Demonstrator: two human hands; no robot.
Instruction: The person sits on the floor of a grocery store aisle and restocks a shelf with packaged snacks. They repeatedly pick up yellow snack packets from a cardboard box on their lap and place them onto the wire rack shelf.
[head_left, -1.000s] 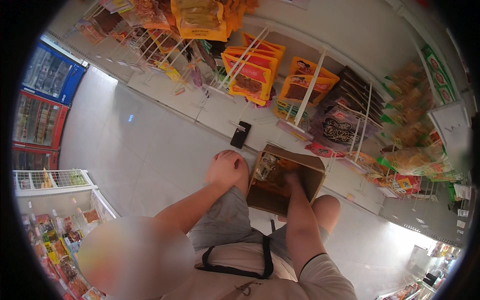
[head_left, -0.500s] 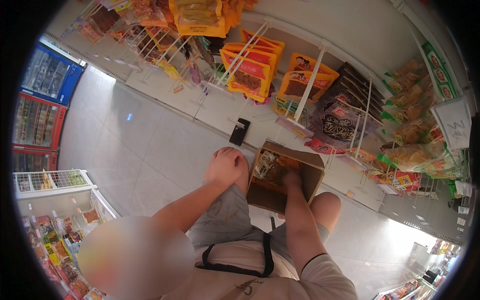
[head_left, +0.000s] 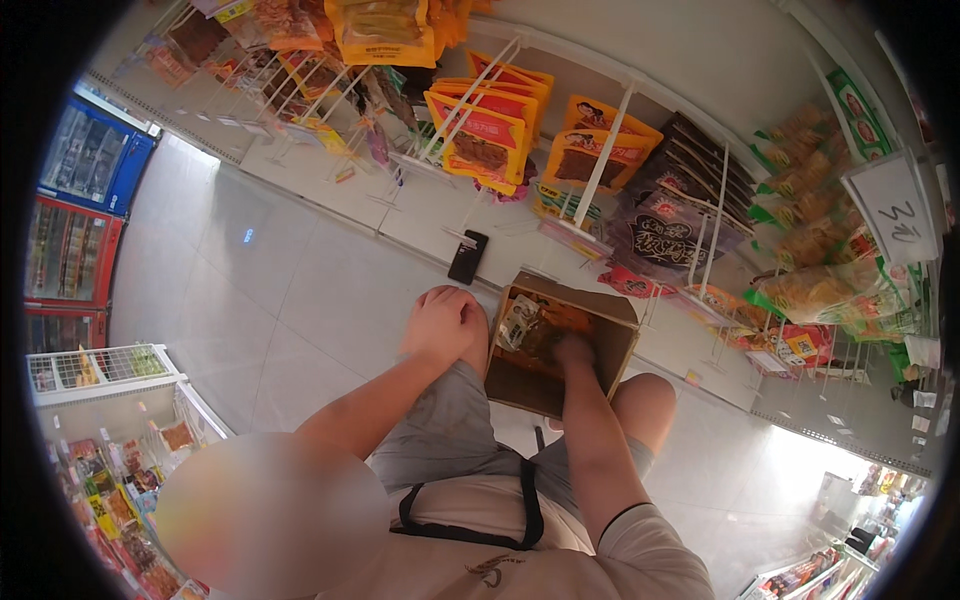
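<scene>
An open brown cardboard box (head_left: 520,394) stands between my knees, against the bottom ledge of a shelf. My right hand (head_left: 572,350) reaches down into it among snack packets; its fingers are in shadow and blurred, so any grip is hidden. Beside that hand lie a clear, pale packet (head_left: 519,322) and some orange packaging (head_left: 568,316). Draped over my left knee, my left hand (head_left: 438,320) rests with nothing visible in it. A black phone (head_left: 468,257) lies on the white ledge just beyond that knee.
Yellow-orange snack pouches (head_left: 482,140) hang from hooks above the ledge, with dark purple bags (head_left: 655,235) beside them. Green-edged bags (head_left: 825,290) hang at the right near a handwritten price card (head_left: 893,210). Blue and red drink coolers (head_left: 70,250) stand far left; another snack rack (head_left: 120,490) is behind.
The whole view has shifted slightly. Inside the box my right hand has moved a little, and more orange packaging shows beside it. My left hand stays on the knee.
</scene>
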